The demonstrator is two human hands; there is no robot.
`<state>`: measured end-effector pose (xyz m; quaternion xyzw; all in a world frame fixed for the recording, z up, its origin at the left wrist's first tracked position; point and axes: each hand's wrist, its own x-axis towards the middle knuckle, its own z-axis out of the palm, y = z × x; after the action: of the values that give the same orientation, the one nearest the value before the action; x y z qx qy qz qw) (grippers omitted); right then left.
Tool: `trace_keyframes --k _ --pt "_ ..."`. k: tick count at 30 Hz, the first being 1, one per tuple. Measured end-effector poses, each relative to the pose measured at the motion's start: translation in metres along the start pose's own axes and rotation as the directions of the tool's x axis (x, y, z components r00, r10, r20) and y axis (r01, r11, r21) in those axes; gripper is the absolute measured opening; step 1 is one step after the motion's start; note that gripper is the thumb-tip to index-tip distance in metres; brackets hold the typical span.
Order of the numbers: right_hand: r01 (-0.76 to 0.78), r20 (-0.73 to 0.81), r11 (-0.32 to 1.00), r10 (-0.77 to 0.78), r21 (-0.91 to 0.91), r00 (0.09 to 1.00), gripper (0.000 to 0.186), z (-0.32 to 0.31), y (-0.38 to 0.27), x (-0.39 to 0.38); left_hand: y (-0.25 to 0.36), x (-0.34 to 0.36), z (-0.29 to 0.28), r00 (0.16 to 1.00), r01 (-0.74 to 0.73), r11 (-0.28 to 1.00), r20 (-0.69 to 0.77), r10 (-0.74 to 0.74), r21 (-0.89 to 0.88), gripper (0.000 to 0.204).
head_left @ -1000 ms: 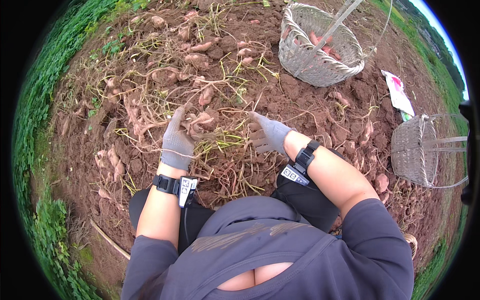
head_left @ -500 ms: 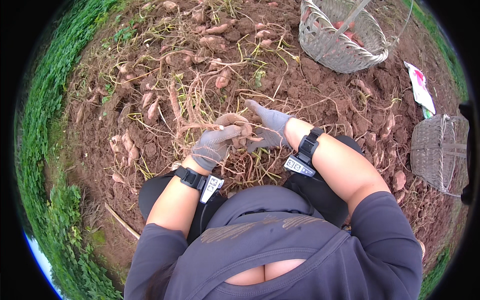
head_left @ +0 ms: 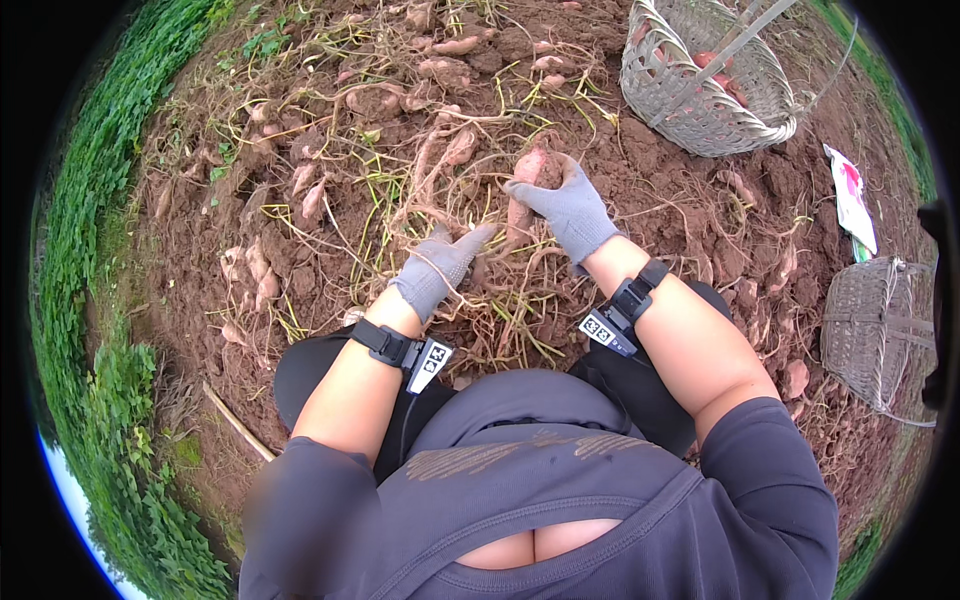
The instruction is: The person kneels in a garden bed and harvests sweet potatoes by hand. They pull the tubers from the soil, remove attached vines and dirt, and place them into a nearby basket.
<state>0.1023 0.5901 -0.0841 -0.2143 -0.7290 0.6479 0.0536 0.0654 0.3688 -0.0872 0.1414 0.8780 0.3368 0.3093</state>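
My right hand [head_left: 574, 212], in a grey knitted glove, is closed around a reddish sweet potato [head_left: 528, 172], thumb on its left side and fingers on its right. The sweet potato stands lengthwise, its thin end toward the tangle between my hands. My left hand [head_left: 438, 268], gloved alike, is closed at the base of a bunch of stringy roots [head_left: 425, 190]; its thumb stretches right and its other fingertips are partly hidden. A loose root crosses the back of that glove.
More sweet potatoes [head_left: 313, 198] lie scattered over brown soil with dry vines. A wicker basket [head_left: 700, 115] with red contents stands at the far right. Another woven basket [head_left: 865, 320] and a white packet [head_left: 850, 200] lie right. Green plants [head_left: 110, 170] border the left; a stick [head_left: 238, 422] lies near.
My right hand has moved from flat and open beside the left hand to farther out, closing on the sweet potato. My left hand has turned, its thumb now pointing right.
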Motion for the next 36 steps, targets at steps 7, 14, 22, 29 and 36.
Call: trace_keyframes --k 7,14,22,29,36 --pt "0.022 -0.045 1.000 -0.022 0.000 0.999 0.090 0.006 -0.013 -0.011 0.029 -0.027 -0.015 0.997 -0.073 0.976 -0.013 0.072 -0.207 0.071" --pt "-0.023 -0.002 0.999 0.024 0.024 1.000 0.100 0.022 -0.013 -0.023 0.047 -0.019 0.020 0.897 -0.235 0.879 -0.256 0.360 0.415 0.047" --pt "-0.090 0.022 0.992 0.092 -0.084 0.995 0.104 0.022 -0.019 -0.027 0.033 -0.014 0.032 0.919 -0.234 0.935 -0.255 0.302 0.266 0.042" --pt "0.011 0.039 0.999 -0.013 0.036 0.999 0.090 0.021 -0.008 -0.013 0.022 -0.010 0.022 0.920 -0.282 0.954 -0.251 0.300 0.104 0.044" --pt "-0.186 0.099 0.973 0.174 0.137 0.980 0.085 0.004 0.008 0.006 0.003 -0.003 0.001 0.963 -0.265 0.728 -0.130 0.237 -0.632 0.025"
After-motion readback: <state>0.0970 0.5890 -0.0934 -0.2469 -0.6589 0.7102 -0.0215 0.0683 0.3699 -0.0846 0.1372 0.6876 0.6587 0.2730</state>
